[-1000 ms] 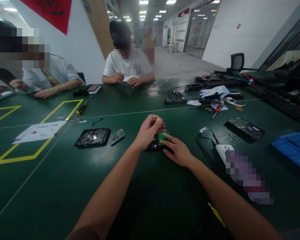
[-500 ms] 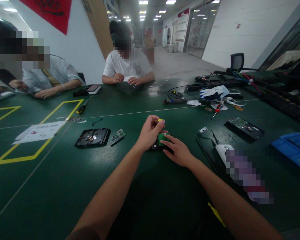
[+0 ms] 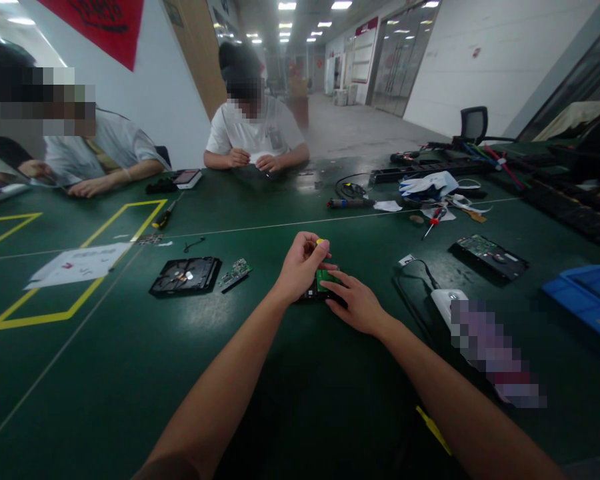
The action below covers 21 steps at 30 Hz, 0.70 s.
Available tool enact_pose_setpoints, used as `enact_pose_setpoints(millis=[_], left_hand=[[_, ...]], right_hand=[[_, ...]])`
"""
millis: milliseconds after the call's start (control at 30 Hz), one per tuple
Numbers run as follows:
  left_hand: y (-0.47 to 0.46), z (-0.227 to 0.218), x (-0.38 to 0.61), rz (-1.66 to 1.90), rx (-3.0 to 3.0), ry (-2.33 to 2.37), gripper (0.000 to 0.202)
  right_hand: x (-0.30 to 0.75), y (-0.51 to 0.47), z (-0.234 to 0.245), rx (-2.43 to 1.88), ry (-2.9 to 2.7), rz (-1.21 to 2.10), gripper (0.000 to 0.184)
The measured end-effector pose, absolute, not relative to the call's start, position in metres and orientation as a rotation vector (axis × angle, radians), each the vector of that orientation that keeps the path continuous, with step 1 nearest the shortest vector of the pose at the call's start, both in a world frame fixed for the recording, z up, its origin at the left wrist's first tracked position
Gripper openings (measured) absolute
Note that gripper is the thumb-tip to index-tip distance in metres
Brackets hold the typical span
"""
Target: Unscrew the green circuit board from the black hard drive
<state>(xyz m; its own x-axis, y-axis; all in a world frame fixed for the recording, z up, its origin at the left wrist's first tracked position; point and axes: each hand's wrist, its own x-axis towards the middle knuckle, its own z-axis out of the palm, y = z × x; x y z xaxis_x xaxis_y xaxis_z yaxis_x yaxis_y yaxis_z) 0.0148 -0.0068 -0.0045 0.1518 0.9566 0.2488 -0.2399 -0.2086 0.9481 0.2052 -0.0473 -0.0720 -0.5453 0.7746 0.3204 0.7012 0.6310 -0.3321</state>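
My left hand (image 3: 300, 267) is closed around a screwdriver with a yellow cap (image 3: 319, 241), held upright over a small black hard drive (image 3: 311, 292) with a green circuit board (image 3: 325, 276) on it. My right hand (image 3: 357, 303) rests on the drive's right side, its fingers pressing the green board and the drive's edge. Both forearms reach in from the bottom of the view. The screwdriver's tip is hidden behind my left hand.
An open black drive case (image 3: 186, 275) and a loose circuit board (image 3: 235, 272) lie to the left. A second drive (image 3: 491, 255), a blue tray (image 3: 587, 297), cables and tools sit to the right. Two people are seated across the green table (image 3: 105, 373).
My left hand has shifted slightly toward the green board with the screwdriver; the right hand stays on the drive.
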Motion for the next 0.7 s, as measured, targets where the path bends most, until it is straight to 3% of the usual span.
enact_pose_setpoints(millis=[700], left_hand=[[0.0, -0.003, 0.005, 1.389, 1.275, 0.793, 0.028]], right_hand=[[0.206, -0.047, -0.072, -1.169, -2.437, 0.224, 0.044]])
